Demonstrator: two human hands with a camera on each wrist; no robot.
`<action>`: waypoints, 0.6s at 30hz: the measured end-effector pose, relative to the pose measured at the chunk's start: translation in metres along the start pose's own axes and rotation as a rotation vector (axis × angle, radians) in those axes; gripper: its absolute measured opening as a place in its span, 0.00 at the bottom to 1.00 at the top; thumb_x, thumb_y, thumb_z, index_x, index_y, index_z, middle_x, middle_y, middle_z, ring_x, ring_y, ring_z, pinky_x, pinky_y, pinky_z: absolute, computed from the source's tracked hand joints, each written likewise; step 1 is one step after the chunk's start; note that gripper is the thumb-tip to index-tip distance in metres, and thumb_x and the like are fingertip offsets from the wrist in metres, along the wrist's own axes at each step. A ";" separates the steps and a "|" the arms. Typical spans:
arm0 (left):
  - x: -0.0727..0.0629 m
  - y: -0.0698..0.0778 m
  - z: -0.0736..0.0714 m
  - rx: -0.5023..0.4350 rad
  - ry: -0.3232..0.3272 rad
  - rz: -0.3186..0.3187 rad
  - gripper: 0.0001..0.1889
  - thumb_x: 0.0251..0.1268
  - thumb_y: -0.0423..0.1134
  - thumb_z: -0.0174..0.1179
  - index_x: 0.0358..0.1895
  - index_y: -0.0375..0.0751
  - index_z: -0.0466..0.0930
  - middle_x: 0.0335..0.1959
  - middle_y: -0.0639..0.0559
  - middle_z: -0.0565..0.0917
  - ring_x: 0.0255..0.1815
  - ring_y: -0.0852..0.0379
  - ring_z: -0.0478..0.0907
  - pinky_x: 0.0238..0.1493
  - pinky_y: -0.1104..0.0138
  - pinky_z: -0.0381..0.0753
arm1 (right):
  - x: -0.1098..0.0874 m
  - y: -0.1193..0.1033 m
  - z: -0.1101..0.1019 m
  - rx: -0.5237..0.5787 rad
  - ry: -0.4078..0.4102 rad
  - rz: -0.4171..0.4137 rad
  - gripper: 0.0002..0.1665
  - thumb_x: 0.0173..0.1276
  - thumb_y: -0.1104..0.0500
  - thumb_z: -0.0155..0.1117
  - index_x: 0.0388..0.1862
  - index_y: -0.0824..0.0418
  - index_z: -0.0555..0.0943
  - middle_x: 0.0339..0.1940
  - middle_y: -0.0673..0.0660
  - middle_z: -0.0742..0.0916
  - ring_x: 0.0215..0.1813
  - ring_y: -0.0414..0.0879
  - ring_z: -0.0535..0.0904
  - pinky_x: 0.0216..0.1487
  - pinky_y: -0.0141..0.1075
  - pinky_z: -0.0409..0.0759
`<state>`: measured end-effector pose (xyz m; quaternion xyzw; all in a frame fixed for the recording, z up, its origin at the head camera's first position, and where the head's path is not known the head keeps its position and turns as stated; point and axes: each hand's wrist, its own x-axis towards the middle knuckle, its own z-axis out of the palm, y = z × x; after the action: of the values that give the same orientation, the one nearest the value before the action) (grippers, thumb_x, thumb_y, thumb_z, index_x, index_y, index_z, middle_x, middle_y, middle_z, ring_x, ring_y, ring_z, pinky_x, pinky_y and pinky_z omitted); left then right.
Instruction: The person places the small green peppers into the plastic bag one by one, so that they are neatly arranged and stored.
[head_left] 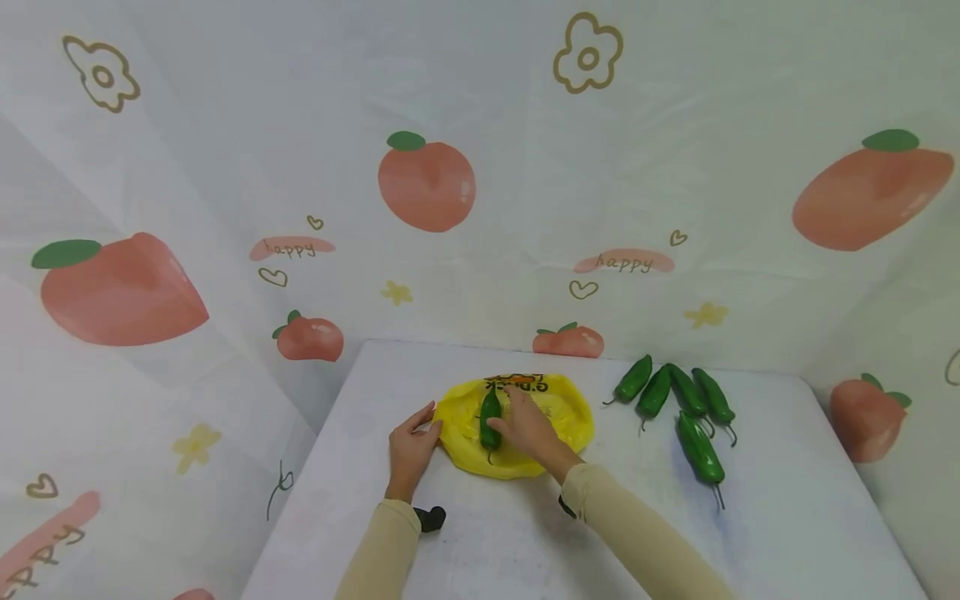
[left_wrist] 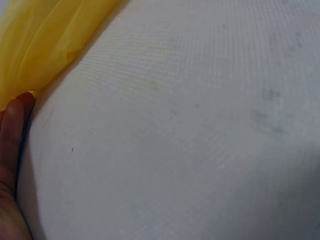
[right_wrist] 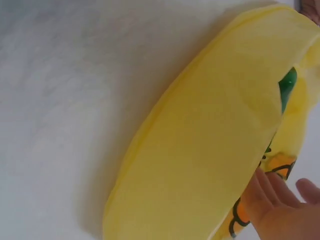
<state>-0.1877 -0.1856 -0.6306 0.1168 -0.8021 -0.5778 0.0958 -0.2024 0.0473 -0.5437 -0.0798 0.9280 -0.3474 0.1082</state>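
Note:
A yellow plastic bag (head_left: 465,454) with dark printing lies spread on the white table, its rim forming a shallow, bowl-like opening. Inside it, toward the left, one green pepper (head_left: 491,421) rests with its stem toward me; its tip (right_wrist: 287,89) shows past the bag's rim in the right wrist view. My left hand (head_left: 411,448) holds the bag's left edge between thumb and fingers. Over the opening reaches my right hand (head_left: 531,427), thumb beside the pepper. In the right wrist view its fingers (right_wrist: 267,192) are extended against the printed inside, apart from the thumb.
Several green peppers (head_left: 655,392) lie at the table's back right, stems toward me, with one larger pepper (head_left: 699,448) nearer the front. A printed cloth wall (head_left: 487,283) stands behind the table (head_left: 787,500). A black wrist mount (head_left: 431,519) sticks out beside the left sleeve.

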 end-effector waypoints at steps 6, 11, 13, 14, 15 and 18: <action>0.000 -0.001 0.000 0.000 0.005 0.005 0.22 0.64 0.42 0.69 0.63 0.55 0.84 0.56 0.48 0.89 0.25 0.60 0.83 0.34 0.77 0.85 | -0.007 0.004 -0.003 -0.271 0.041 -0.117 0.44 0.72 0.38 0.63 0.77 0.60 0.65 0.72 0.65 0.76 0.70 0.62 0.75 0.66 0.59 0.79; 0.000 -0.001 0.000 -0.004 0.008 0.006 0.24 0.64 0.40 0.69 0.64 0.54 0.83 0.55 0.47 0.89 0.22 0.60 0.82 0.32 0.76 0.85 | -0.011 0.006 -0.005 -0.410 0.098 -0.223 0.43 0.71 0.35 0.61 0.75 0.59 0.68 0.72 0.62 0.76 0.72 0.58 0.73 0.70 0.57 0.77; -0.001 0.000 0.000 -0.002 0.008 0.010 0.24 0.64 0.40 0.69 0.64 0.54 0.83 0.55 0.47 0.89 0.22 0.60 0.81 0.32 0.76 0.84 | -0.013 0.007 -0.006 -0.433 0.117 -0.250 0.43 0.72 0.34 0.59 0.75 0.59 0.69 0.72 0.62 0.75 0.73 0.58 0.71 0.72 0.57 0.75; -0.001 0.000 0.000 -0.002 0.007 0.012 0.24 0.64 0.40 0.69 0.64 0.54 0.83 0.55 0.47 0.89 0.22 0.60 0.81 0.32 0.76 0.84 | -0.013 0.007 -0.007 -0.445 0.125 -0.261 0.43 0.72 0.33 0.58 0.75 0.59 0.69 0.73 0.62 0.75 0.73 0.59 0.70 0.73 0.57 0.74; -0.001 0.000 0.000 -0.001 0.006 0.015 0.24 0.64 0.40 0.69 0.64 0.54 0.83 0.55 0.47 0.89 0.22 0.60 0.81 0.32 0.76 0.84 | -0.014 0.008 -0.008 -0.454 0.130 -0.267 0.43 0.73 0.33 0.57 0.75 0.59 0.69 0.74 0.62 0.74 0.74 0.59 0.69 0.74 0.58 0.72; 0.000 -0.001 0.000 0.008 0.011 0.022 0.24 0.64 0.41 0.69 0.64 0.54 0.83 0.54 0.47 0.89 0.23 0.60 0.81 0.32 0.76 0.85 | -0.015 0.010 -0.009 -0.476 0.134 -0.278 0.44 0.73 0.31 0.54 0.76 0.58 0.68 0.77 0.63 0.70 0.79 0.61 0.64 0.78 0.60 0.66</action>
<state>-0.1878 -0.1862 -0.6312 0.1117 -0.8050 -0.5729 0.1059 -0.1908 0.0640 -0.5415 -0.2062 0.9688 -0.1355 -0.0237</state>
